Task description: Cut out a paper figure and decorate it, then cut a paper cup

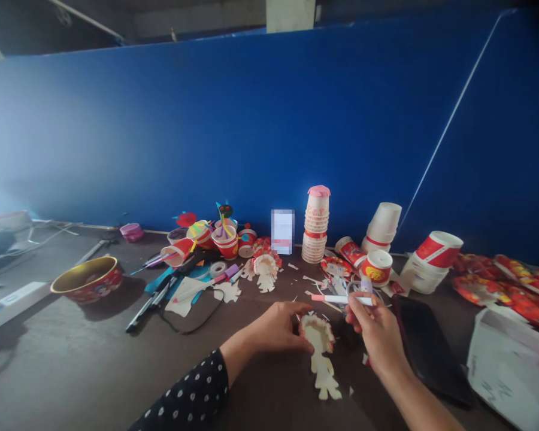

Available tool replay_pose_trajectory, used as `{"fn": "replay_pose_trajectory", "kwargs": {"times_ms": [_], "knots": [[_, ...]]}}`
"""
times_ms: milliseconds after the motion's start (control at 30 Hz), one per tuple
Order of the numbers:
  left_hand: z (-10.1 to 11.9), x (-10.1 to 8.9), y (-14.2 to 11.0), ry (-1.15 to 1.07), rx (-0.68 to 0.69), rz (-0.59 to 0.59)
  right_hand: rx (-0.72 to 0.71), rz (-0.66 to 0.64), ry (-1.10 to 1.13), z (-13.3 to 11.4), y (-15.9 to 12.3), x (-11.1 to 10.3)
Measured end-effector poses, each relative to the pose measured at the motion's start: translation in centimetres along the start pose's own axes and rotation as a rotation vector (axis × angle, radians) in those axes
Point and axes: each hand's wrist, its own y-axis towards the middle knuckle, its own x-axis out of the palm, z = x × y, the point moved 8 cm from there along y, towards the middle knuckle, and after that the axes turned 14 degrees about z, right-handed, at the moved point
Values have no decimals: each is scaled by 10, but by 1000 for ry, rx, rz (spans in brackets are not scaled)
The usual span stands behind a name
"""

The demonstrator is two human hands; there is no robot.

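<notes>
The left hand (273,326) holds with curved fingers the frilled head of a paper doll cut-out (321,365) lying on the table (94,365), while the right hand (377,329) is grasping a pink-capped white marker (341,299) just above it.

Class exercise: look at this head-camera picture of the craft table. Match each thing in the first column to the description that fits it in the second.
Column 1
1. left hand
2. right hand
3. bowl
4. cup stack

Column 2
A. has a pink top
B. touching a paper figure
C. gold inside, red outside
D. holding a marker

Right pairs: 1-B, 2-D, 3-C, 4-A.
</notes>
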Motion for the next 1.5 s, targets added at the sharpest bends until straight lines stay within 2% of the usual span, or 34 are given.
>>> {"fn": "replay_pose_trajectory", "kwargs": {"times_ms": [100, 167, 233, 333, 533, 633, 733, 833, 900, 967, 1067, 1200, 1300, 1400, 1500], "knots": [[-16, -7, 7, 37, -48, 102, 8, 12, 19, 2, 1, -2], [-31, -14, 10, 32, -144, 201, 10, 9, 28, 3, 1, -1], [-38, -23, 13, 49, -169, 320, 7, 4, 44, 1, 0, -1], [-24, -32, 12, 59, -23, 432, 7, -25, 59, -3, -4, 2], [19, -20, 1, 156, 266, 356, 94, -149, 167, -6, -21, 16], [36, -12, -6, 257, 421, 355, 150, -285, 216, -8, -35, 30], [46, -2, -11, 356, 573, 362, 188, -373, 150, -6, -48, 40], [46, 3, -11, 415, 636, 365, 163, -340, 108, -5, -47, 39], [41, 0, -7, 390, 613, 331, 150, -264, 154, -6, -36, 33], [31, -14, 0, 334, 484, 326, 126, -91, 268, -8, -18, 17], [23, -38, 4, 246, 321, 375, 95, -10, 319, -10, -1, 6], [10, -47, 6, 26, 129, 411, 116, -62, 259, -5, -7, 11], [-5, -35, 10, -149, 22, 407, 136, -165, 186, 0, -22, 21], [-28, -22, 13, -368, -172, 375, 104, -181, 151, -1, -27, 20], [-33, -26, 14, -248, -183, 381, 57, -162, 41, -2, -24, 15]]}}
